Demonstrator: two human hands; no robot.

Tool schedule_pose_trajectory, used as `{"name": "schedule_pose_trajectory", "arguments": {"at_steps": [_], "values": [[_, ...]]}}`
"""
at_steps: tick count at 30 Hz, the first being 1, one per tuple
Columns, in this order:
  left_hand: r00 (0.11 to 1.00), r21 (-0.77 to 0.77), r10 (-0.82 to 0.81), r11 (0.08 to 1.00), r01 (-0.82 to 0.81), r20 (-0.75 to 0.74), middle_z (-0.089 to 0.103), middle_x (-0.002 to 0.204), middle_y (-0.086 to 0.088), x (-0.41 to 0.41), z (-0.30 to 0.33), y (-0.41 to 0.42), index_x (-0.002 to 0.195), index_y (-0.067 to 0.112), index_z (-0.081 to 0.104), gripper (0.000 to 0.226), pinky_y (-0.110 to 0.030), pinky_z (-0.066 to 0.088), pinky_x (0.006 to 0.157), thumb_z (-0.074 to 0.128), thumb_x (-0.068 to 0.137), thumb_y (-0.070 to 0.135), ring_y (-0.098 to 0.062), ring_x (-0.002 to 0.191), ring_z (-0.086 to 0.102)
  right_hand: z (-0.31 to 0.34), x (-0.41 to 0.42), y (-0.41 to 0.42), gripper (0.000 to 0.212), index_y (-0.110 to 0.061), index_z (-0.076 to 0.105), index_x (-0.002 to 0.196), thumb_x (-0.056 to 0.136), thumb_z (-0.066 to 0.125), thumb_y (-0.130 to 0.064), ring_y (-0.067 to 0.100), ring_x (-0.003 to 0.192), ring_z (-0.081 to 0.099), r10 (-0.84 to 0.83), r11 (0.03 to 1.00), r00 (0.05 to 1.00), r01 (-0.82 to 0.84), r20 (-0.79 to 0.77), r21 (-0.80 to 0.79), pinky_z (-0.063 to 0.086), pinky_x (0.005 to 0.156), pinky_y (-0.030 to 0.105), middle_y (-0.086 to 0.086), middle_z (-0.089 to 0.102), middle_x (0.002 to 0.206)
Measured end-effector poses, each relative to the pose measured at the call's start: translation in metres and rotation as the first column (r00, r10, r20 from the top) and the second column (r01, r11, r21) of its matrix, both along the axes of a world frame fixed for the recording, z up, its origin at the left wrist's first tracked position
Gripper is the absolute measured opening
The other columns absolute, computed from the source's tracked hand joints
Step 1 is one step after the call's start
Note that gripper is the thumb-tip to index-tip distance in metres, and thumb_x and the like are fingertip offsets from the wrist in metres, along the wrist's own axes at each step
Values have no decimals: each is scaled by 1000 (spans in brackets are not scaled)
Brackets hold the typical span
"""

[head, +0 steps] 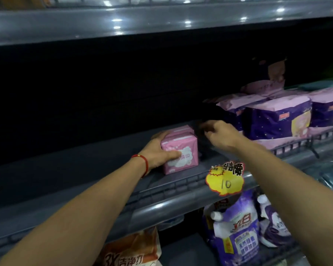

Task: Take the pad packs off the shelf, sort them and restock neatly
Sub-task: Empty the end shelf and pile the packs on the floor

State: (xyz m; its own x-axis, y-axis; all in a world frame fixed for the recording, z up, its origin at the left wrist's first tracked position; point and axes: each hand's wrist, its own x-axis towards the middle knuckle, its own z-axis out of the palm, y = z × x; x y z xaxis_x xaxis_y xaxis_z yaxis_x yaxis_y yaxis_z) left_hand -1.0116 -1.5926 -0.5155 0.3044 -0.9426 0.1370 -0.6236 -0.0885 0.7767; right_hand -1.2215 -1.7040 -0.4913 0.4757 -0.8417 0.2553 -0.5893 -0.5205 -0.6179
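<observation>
Shelf [85, 175], pink pack [183, 148], purple packs [277, 116]

A grey shop shelf [85, 173] runs across the view under the hands, with a low slotted rail [161, 191] along its front edge. Behind the hands the back of the bay is dark, nearly black. Above them, the glossy grey edge of the upper shelf [142, 24] reflects small white ceiling lights. A yellow starburst price tag [226, 179] marked "10" hangs on the rail, below the right hand. Beneath, on the lower shelf, stand purple detergent pouches [238, 235] and an orange bag [131, 250].
</observation>
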Motion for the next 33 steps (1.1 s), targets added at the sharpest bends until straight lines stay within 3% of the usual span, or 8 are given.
{"name": "schedule_pose_trajectory", "arguments": {"at_steps": [5,9,12,15,19,24,28,33], "values": [[996,-49,21,999,-17,91,39,146,-1,-13,-5,-42,152,27,35,93,-38,42,115,88,76,34,-18,129,49,-21,-47,-26,30,-20,73,121,97,54,-22,41,116,63,-111,994,969,105,-220,-39,52,99,41,20,70,123],[993,-42,-18,999,23,113,44,144,2,-16,-2,-78,152,23,34,93,-38,41,115,88,76,30,-16,130,49,-45,-52,-33,28,-17,72,112,100,49,-27,43,112,63,-166,984,961,147,-223,-98,49,91,42,23,69,120],[995,-48,-34,998,39,94,51,141,0,-12,-3,-103,150,19,36,87,-38,45,112,86,79,23,-15,124,54,-47,-46,-30,33,-11,67,121,104,43,-27,43,115,61,-191,977,950,159,-245,-142,48,90,42,25,66,125],[991,-26,-6,1000,10,137,44,146,-1,-6,-6,-128,153,22,31,96,-44,43,113,86,76,40,-19,130,50,-51,-43,-26,34,-11,62,125,104,42,-27,40,118,60,-209,969,941,163,-265,-186,47,91,41,21,65,129],[983,9,15,1000,-17,183,36,150,-5,-2,-7,-148,153,24,25,93,-46,43,113,81,82,42,-24,132,47,-54,-41,-28,31,-15,61,121,103,42,-30,38,118,59,-213,970,939,168,-272,-178,47,91,42,17,65,130],[990,24,19,999,-22,139,40,146,-4,2,-10,-154,153,24,23,101,-45,46,111,85,75,45,-23,129,50,-55,-41,-29,33,-16,64,120,102,41,-33,36,119,59,-218,970,932,173,-289,-172,46,92,42,15,64,131],[999,12,31,999,-31,40,51,137,-1,0,-11,-154,148,28,26,122,-44,51,105,86,46,56,-20,122,57,-52,-41,-27,33,-15,64,120,102,41,-31,36,117,59,-218,970,931,172,-292,-175,46,91,41,15,65,130],[1000,-24,21,999,-21,22,55,132,-1,-3,-13,-150,148,20,28,108,-42,50,106,94,64,15,-18,120,57,-52,-41,-26,33,-16,64,120,103,41,-32,35,116,59,-224,967,930,175,-290,-185,45,90,40,13,65,129]]}}
